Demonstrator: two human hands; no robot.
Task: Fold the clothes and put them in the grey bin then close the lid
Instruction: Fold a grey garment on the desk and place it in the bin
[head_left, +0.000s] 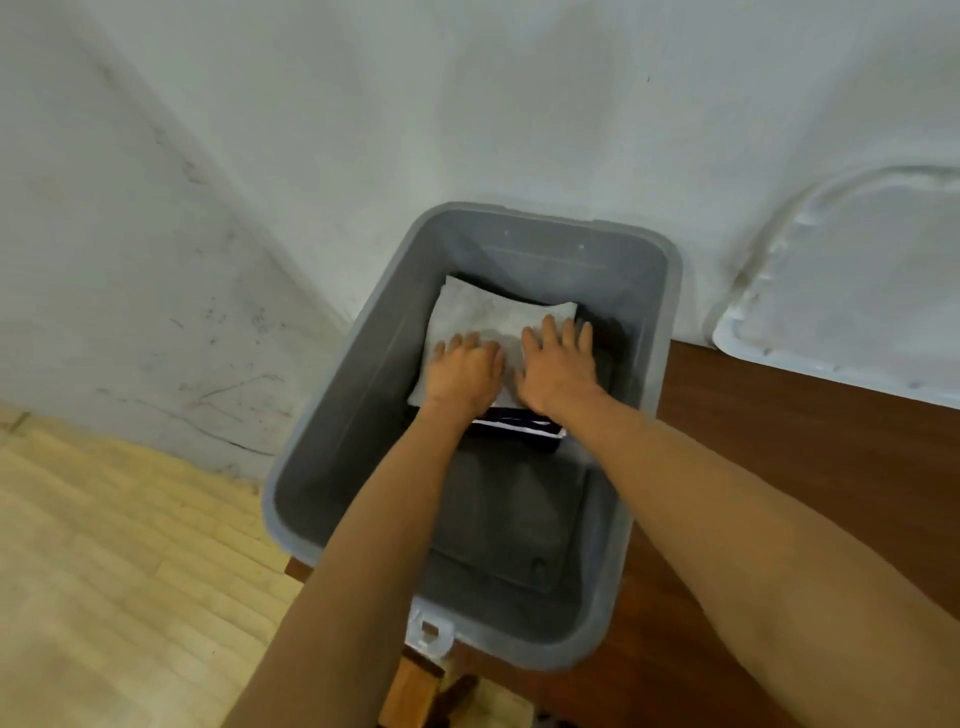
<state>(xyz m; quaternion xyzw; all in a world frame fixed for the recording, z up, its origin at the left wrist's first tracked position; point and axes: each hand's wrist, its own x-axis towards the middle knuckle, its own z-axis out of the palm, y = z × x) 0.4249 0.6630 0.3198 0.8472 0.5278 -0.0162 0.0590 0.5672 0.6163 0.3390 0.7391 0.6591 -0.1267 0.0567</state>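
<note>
Nothing gripped: left hand (465, 371) and right hand (558, 364) laid palms down, pressed on folded light grey garment (493, 317) at far end of grey bin (670, 291). Lid (841, 291) seen propped against wall, right of bin; right hand judged nearer.

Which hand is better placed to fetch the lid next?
Right hand, probably. Both hands rest flat on the cloth in the bin, but the lid lies to the bin's right, nearer that hand; the left hand would have to cross over.
</note>
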